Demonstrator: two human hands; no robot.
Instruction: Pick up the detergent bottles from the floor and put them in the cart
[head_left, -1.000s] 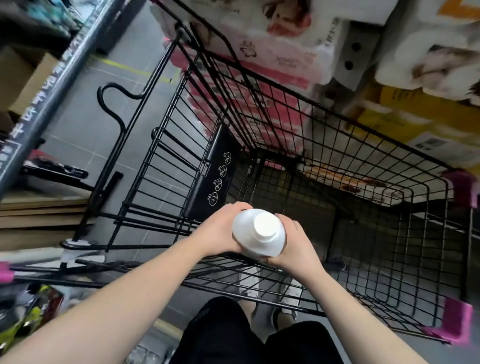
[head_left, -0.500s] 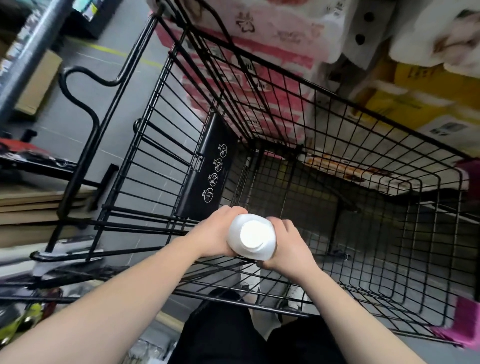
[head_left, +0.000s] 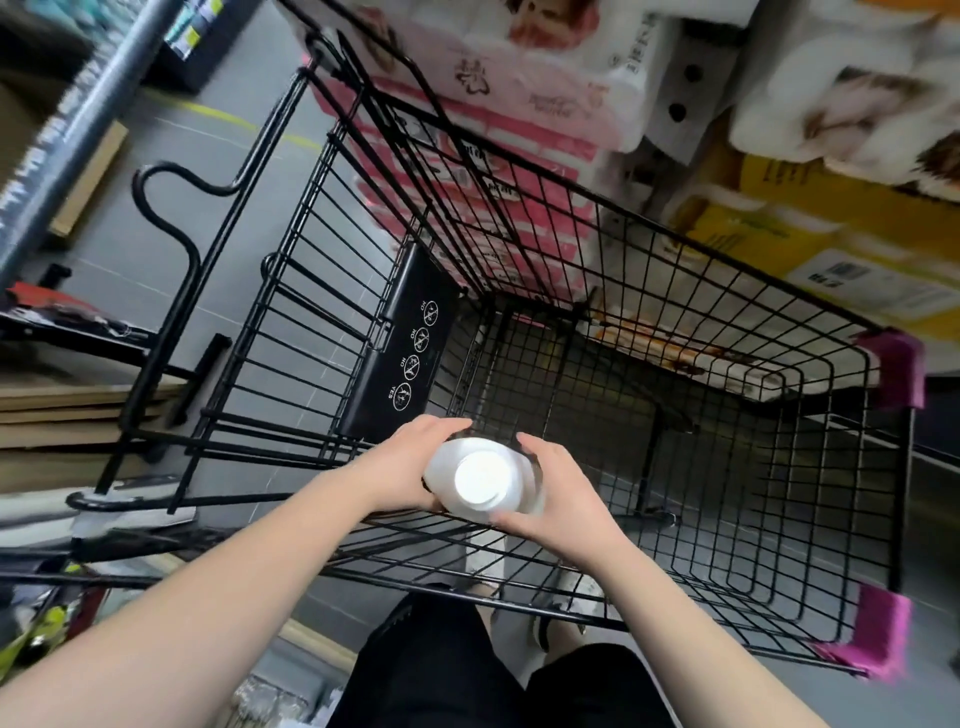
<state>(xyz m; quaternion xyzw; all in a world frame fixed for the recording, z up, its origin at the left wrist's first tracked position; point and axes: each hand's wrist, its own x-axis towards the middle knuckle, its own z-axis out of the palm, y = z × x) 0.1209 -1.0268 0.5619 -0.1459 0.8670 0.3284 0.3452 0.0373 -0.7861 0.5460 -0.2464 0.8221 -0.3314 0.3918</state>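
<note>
I look straight down on a white detergent bottle (head_left: 485, 480) with a round white cap, held upright inside the near end of a black wire shopping cart (head_left: 727, 291). My left hand (head_left: 410, 462) grips its left side and my right hand (head_left: 558, 491) grips its right side. The bottle's body below the shoulders is hidden by my hands. The cart's wire floor below the bottle holds nothing that I can see.
The cart's folded child seat panel (head_left: 410, 348) with round icons lies to the left of the bottle. Pink corner bumpers (head_left: 896, 364) mark its right end. Paper goods packs (head_left: 519, 62) are stacked beyond the cart. A grey shelf rail (head_left: 78, 119) runs at far left.
Both hands have carried the bottle slightly forward and lower into the cart basket. The camera has tilted more over the cart.
</note>
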